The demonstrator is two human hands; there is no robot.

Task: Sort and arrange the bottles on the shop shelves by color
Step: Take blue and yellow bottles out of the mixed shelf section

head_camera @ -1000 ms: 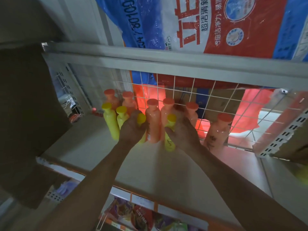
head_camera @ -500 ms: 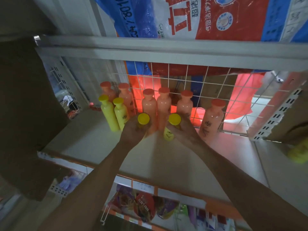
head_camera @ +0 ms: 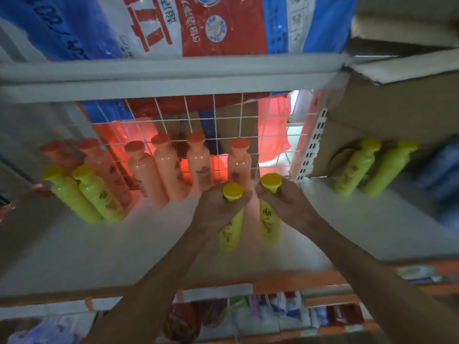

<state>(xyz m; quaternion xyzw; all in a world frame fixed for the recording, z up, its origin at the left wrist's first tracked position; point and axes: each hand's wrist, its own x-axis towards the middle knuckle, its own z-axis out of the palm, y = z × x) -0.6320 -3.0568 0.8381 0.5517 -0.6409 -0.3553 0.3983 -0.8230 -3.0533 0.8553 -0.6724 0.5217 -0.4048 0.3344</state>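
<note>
Two hands (head_camera: 218, 207) (head_camera: 288, 202) grip yellow bottles (head_camera: 229, 232) (head_camera: 269, 224), seemingly above the shelf (head_camera: 124, 244).

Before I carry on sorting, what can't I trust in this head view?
Head view only.
1. Necks of the held yellow bottles: hidden under the grip of the left hand and right hand.
2. Far-left orange bottles: motion-blurred, count unsure.
3. Bottle labels: too blurred to read.
4. Lower-shelf packets: blurred, cut by bottom edge.
</note>
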